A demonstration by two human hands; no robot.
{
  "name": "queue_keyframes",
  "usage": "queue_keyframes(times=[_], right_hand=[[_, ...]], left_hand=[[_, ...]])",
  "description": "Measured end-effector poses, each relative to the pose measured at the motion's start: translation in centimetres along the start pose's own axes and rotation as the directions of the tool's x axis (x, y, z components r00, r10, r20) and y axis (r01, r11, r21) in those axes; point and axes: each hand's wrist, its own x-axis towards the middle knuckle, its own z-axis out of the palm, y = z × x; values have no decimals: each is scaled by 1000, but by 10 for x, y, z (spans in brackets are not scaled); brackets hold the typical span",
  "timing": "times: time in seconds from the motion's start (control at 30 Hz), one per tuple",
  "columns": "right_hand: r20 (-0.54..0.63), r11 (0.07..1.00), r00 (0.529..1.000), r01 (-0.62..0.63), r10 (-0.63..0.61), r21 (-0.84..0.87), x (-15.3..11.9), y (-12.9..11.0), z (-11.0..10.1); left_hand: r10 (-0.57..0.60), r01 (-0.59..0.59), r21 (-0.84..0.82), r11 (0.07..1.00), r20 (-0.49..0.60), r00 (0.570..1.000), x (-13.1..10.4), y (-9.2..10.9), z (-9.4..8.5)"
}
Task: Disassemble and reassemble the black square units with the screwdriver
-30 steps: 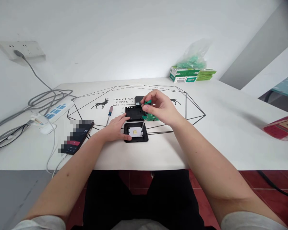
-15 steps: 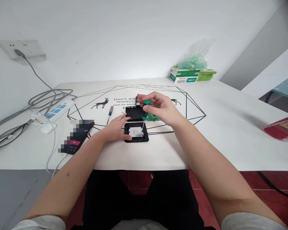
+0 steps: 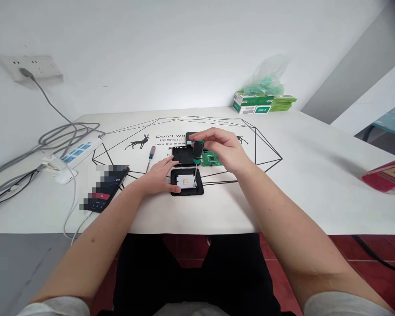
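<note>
My right hand (image 3: 222, 147) grips the top of a green-and-black screwdriver (image 3: 197, 151), its shaft pointing down. The tip meets the right side of a square black housing (image 3: 200, 191) holding a white plate (image 3: 181, 184) with a gold-coloured square. Spread over the housing's left side, my left hand (image 3: 156, 177) has its thumb on the near left rim. Its index fingertip reaches the edge of a second black case part (image 3: 182, 156) just behind. A green circuit board (image 3: 210, 159) lies partly under my right hand. Another black piece (image 3: 189, 137) is partly hidden behind my fingers.
A second screwdriver (image 3: 152, 152) lies left of the case parts. Further left are a phone (image 3: 107, 188), a power strip (image 3: 82, 151) and tangled cables (image 3: 69, 131). Green-and-white boxes (image 3: 253, 103) under a plastic bag stand by the wall. A red package (image 3: 386, 175) sits at right.
The screwdriver handle has turned and tilted slightly left, with my right fingers shifted around its top. More of the circuit board shows. My left hand and the housing stay in place.
</note>
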Motion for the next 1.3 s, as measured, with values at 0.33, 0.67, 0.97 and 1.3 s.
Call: queue_keyframes(times=[0.33,0.67,0.97,1.3], right_hand=[[9,984,992,-125,124,128,-2,1,8],[28,980,997,82,-79,-179,2,8,-4],[-14,974,999,39,-43,-222,1,8,0],[-212,973,977,-22,-28,-229,5,17,0]], left_hand=[[19,-19,4,1000,-14,1000,0,0,1],[11,-11,0,1000,-24,1000,1,-3,2],[0,0,6,1000,1,1000,0,0,0],[53,-61,-101,993,-79,995,2,-6,3]])
